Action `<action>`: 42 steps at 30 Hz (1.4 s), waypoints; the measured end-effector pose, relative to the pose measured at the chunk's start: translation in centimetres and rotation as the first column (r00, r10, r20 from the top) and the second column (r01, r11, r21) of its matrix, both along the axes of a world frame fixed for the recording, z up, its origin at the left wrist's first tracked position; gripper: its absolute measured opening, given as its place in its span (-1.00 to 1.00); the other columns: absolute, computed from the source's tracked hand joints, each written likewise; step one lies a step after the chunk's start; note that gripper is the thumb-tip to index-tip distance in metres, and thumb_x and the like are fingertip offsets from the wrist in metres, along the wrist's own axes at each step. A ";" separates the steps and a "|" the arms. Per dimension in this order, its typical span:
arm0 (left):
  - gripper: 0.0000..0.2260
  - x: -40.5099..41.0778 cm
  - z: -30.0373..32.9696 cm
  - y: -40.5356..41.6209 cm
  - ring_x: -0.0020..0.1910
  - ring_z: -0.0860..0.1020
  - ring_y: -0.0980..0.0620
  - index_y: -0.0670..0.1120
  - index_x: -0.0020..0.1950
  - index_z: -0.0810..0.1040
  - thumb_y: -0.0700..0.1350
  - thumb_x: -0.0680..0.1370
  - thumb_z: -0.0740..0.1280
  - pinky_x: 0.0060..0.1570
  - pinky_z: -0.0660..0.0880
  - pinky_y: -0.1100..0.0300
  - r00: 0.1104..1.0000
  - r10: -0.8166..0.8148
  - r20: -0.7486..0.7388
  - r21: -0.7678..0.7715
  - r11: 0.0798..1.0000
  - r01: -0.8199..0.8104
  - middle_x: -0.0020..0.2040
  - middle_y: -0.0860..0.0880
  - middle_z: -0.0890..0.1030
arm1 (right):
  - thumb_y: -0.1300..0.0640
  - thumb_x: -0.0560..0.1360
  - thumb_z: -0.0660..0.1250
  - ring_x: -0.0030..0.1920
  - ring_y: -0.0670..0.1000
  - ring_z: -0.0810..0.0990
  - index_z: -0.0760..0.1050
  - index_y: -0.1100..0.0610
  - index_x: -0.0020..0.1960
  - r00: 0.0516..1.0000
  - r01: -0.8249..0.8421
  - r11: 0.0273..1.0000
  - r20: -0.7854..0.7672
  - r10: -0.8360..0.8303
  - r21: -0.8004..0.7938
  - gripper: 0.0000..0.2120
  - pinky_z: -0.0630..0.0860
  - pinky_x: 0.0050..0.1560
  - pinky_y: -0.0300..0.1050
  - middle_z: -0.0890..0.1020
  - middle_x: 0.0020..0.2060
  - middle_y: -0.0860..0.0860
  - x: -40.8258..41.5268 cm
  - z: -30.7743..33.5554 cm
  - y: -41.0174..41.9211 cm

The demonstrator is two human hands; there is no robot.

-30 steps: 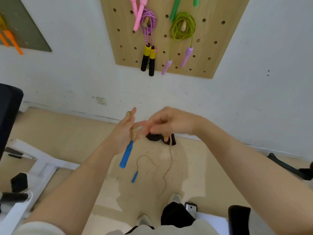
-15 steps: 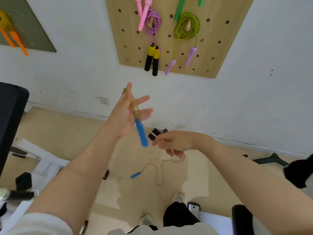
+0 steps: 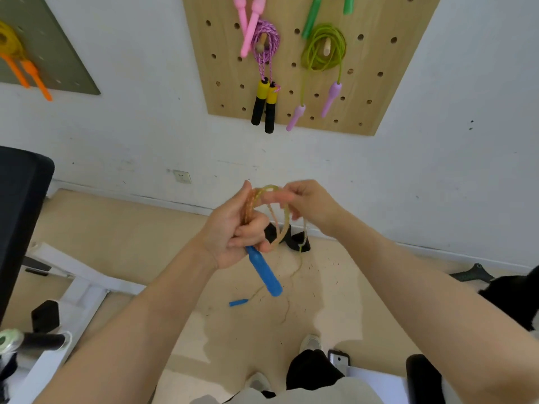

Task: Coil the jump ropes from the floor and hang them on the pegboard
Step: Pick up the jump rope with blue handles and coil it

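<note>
My left hand (image 3: 230, 233) grips several loops of a tan jump rope (image 3: 250, 206), and one blue handle (image 3: 264, 271) hangs below its fingers. My right hand (image 3: 309, 205) pinches the rope's top loop just right of the left hand. The rest of the tan rope trails down to the floor, where its second blue handle (image 3: 238, 302) lies. On the wall above, the wooden pegboard (image 3: 376, 68) carries a purple rope with yellow-black handles (image 3: 264, 104) and a green rope with lilac handles (image 3: 322, 51).
A grey board (image 3: 62, 64) at the upper left holds an orange-handled rope (image 3: 29, 74). A black object (image 3: 291, 239) lies on the floor by the wall. White gym equipment (image 3: 73, 293) stands at the left, a black machine part (image 3: 513, 290) at the right. My shoes (image 3: 310, 344) are below.
My right hand has risen from below and brought another loop of rope up to my left hand. My left hand has closed its fingers around the coil and dropped a little.
</note>
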State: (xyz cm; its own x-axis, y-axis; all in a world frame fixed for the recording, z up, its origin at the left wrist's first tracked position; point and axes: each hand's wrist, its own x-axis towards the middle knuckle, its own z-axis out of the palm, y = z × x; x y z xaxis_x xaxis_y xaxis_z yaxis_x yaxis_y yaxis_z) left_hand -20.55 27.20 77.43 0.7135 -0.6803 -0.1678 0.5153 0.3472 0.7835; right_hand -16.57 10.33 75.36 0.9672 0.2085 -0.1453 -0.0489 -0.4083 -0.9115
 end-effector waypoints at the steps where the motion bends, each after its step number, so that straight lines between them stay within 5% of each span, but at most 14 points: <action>1: -0.49 0.2 0.2 0.2 -0.66 0.00 0.12 -0.01 0.14 0.61 0.17 0.55 -0.05 -0.43 0.45 0.25 0.999 0.043 -0.015 -0.035 0.998 -0.044 -0.61 0.05 0.15 | 0.08 0.56 0.22 -0.41 -0.04 0.39 0.45 0.30 -0.32 0.994 -0.091 0.993 -0.059 0.087 -0.081 -0.62 0.42 -0.31 -0.18 0.44 -0.44 0.05 -0.6 -0.9 0.6; 4: -0.59 2.4 -0.3 0.9 -0.68 0.13 0.14 0.05 0.23 0.47 0.16 0.60 -0.05 -0.23 0.58 0.10 0.950 0.303 -0.079 -0.066 0.949 -0.309 -0.38 -0.04 0.54 | 0.04 0.60 0.09 -0.46 -0.07 0.42 0.43 0.11 -0.35 0.950 -0.293 0.923 -0.183 0.252 -0.251 -0.62 0.43 -0.34 -0.21 0.48 -0.43 0.04 -2.2 -1.9 2.5; 7: -0.68 4.9 -2.6 2.6 -0.46 0.54 0.02 0.12 0.24 0.35 0.20 0.61 -0.02 0.03 0.52 -0.09 0.851 0.525 -0.014 0.245 0.827 -0.506 0.08 -0.12 0.62 | 0.03 0.58 0.14 -0.53 -0.08 0.47 0.44 0.05 -0.26 0.872 -0.488 0.782 -0.253 0.419 -0.387 -0.73 0.51 -0.21 -0.15 0.56 -0.46 0.01 -2.7 -0.4 2.9; 9: -0.57 5.5 -4.4 3.6 -0.21 0.67 -0.07 0.13 0.39 0.24 0.26 0.59 -0.02 0.00 0.47 -0.04 0.898 0.426 0.112 0.525 0.741 -0.417 0.17 -0.05 0.60 | 0.05 0.54 0.22 -0.55 -0.08 0.48 0.48 0.03 -0.18 0.796 -0.605 0.704 -0.312 0.518 -0.373 -0.84 0.53 -0.22 -0.18 0.58 -0.44 -0.01 -2.5 1.6 2.5; 12: -0.49 5.0 -4.9 3.1 -0.29 0.66 -0.12 0.16 0.45 0.16 0.30 0.54 0.05 -0.08 0.48 -0.02 0.980 0.173 0.098 0.631 0.751 -0.196 0.07 -0.03 0.66 | 0.13 0.51 0.31 -0.51 -0.18 0.43 0.56 0.11 -0.16 0.866 -0.498 0.839 -0.162 0.473 -0.220 -0.90 0.43 -0.41 -0.32 0.50 -0.47 -0.11 -1.0 4.1 1.6; 15: -0.49 4.3 -2.7 1.0 -0.58 0.41 0.00 0.12 0.40 0.33 0.27 0.55 -0.07 -0.01 0.53 0.03 0.985 -0.168 0.051 0.519 0.846 0.118 -0.20 -0.16 0.68 | 0.17 0.47 0.37 -0.45 -0.24 0.42 0.58 0.13 -0.20 0.980 -0.145 0.988 0.131 0.151 -0.057 -0.92 0.33 -0.37 -0.43 0.50 -0.45 -0.17 2.4 3.9 -0.3; 17: -0.43 4.4 -1.4 -0.3 -0.66 0.16 0.09 0.05 0.30 0.49 0.25 0.55 -0.14 -0.07 0.55 0.08 0.970 -0.241 -0.002 0.276 0.933 0.233 -0.53 -0.09 0.52 | 0.17 0.47 0.37 -0.43 -0.20 0.37 0.55 0.11 -0.24 0.992 -0.024 0.998 0.124 0.018 0.052 -0.89 0.33 -0.37 -0.39 0.47 -0.43 -0.08 4.2 2.6 -1.4; 21: -0.45 7.1 0.7 -2.0 -0.67 0.02 0.11 -0.03 0.28 0.50 0.18 0.59 -0.15 -0.23 0.53 0.18 1.000 0.002 -0.017 -0.186 0.983 -0.005 -0.51 -0.03 0.53 | 0.11 0.60 0.15 -0.45 -0.12 0.34 0.53 0.28 -0.13 0.984 -0.167 0.985 -0.064 0.164 -0.045 -0.70 0.39 -0.33 -0.20 0.41 -0.39 0.08 4.9 -0.2 -1.9; 25: -0.52 11.6 -0.9 -2.2 -0.61 0.35 0.07 -0.06 0.42 0.28 0.16 0.63 -0.12 -0.08 0.56 0.02 0.872 0.484 -0.074 0.183 0.866 -0.465 -0.08 -0.14 0.68 | 0.08 0.61 0.11 -0.45 -0.04 0.39 0.50 0.18 0.03 0.882 -0.460 0.855 -0.238 0.408 -0.240 -0.76 0.43 -0.33 -0.20 0.43 -0.42 0.02 5.1 0.3 -1.2; 30: -0.53 12.6 -4.0 -2.1 -0.39 0.60 -0.08 0.00 0.45 0.17 0.20 0.62 -0.07 -0.01 0.53 0.02 0.945 0.326 0.015 0.599 0.754 -0.270 -0.04 -0.05 0.68 | 0.13 0.52 0.30 -0.42 -0.06 0.48 0.59 0.18 0.01 0.794 -0.608 0.743 -0.241 0.558 -0.281 -0.84 0.46 -0.41 -0.33 0.51 -0.37 0.06 7.6 4.4 -2.8; 34: -0.33 11.5 -1.8 -3.5 -0.67 0.27 0.11 -0.03 0.39 0.34 0.31 0.53 -0.25 -0.15 0.58 0.06 0.989 -0.148 -0.020 0.486 0.863 0.139 -0.12 -0.22 0.68 | 0.19 0.45 0.39 -0.37 -0.13 0.44 0.60 0.21 -0.18 0.949 -0.310 0.949 0.040 0.313 -0.063 -0.91 0.45 -0.29 -0.25 0.53 -0.35 0.05 10.8 4.4 -4.3; 37: -0.22 11.4 0.3 -3.9 -0.72 0.14 0.17 0.00 0.35 0.45 0.37 0.45 -0.29 -0.28 0.52 0.20 0.950 -0.312 0.020 0.141 0.942 0.306 -0.26 -0.19 0.68 | 0.14 0.46 0.38 -0.36 -0.13 0.42 0.54 0.20 -0.24 0.987 -0.162 0.985 0.016 0.161 0.060 -0.84 0.43 -0.25 -0.23 0.49 -0.39 -0.01 12.2 2.2 -4.7; 40: -0.32 12.9 0.8 -3.3 -0.73 0.13 0.15 0.00 0.37 0.42 0.33 0.51 -0.21 -0.32 0.51 0.25 0.999 0.016 -0.031 -0.096 0.995 -0.019 -0.15 -0.14 0.70 | 0.10 0.57 0.21 -0.36 -0.09 0.42 0.52 0.22 -0.26 0.971 -0.223 0.975 -0.089 0.222 -0.010 -0.70 0.51 -0.13 -0.09 0.44 -0.43 0.00 12.1 0.3 -4.4; 42: -0.37 14.7 -0.5 -2.2 -0.69 0.27 0.13 -0.01 0.33 0.39 0.32 0.55 -0.21 -0.19 0.58 0.17 0.937 0.329 -0.118 0.025 0.944 -0.329 0.00 -0.15 0.68 | 0.07 0.59 0.16 -0.40 -0.06 0.41 0.54 0.15 -0.16 0.920 -0.382 0.909 -0.167 0.355 -0.169 -0.73 0.49 -0.19 -0.14 0.42 -0.46 -0.03 11.6 0.2 -3.8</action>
